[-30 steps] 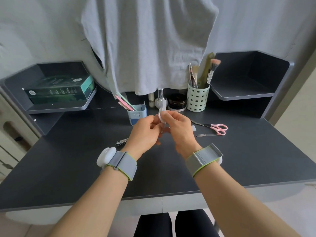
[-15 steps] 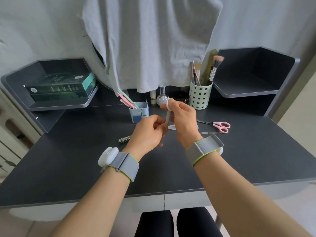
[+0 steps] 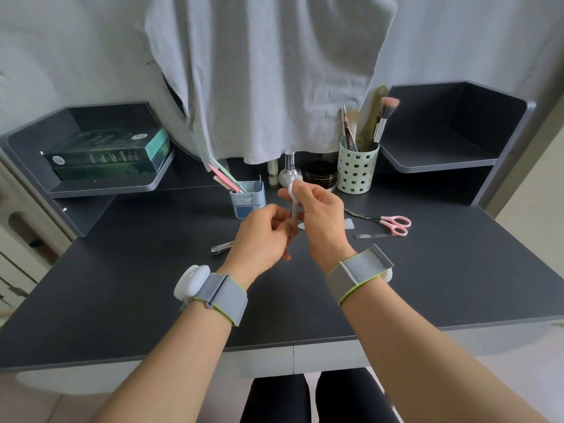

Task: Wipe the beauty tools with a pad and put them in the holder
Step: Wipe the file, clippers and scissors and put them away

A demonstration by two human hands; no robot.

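Observation:
Above the middle of the dark desk (image 3: 122,285), my left hand (image 3: 259,236) grips the lower end of a thin grey metal tool (image 3: 294,209). My right hand (image 3: 320,221) pinches a white pad (image 3: 292,189) around the tool's upper end. Behind my hands stands a small blue holder (image 3: 248,198) with pink and green nail files in it. Pink scissors (image 3: 390,222), a metal nail file (image 3: 374,236) and nail clippers (image 3: 220,247) lie on the desk.
A pale green perforated cup (image 3: 357,172) with brushes stands at the back right, beside a dark jar (image 3: 320,177) and a small glass bottle (image 3: 290,172). Green boxes (image 3: 106,157) sit on the left shelf. A grey cloth (image 3: 268,74) hangs behind.
My right hand has slid the pad up along the tool, from near my left hand to its upper end. My left hand has kept its grip low on the tool.

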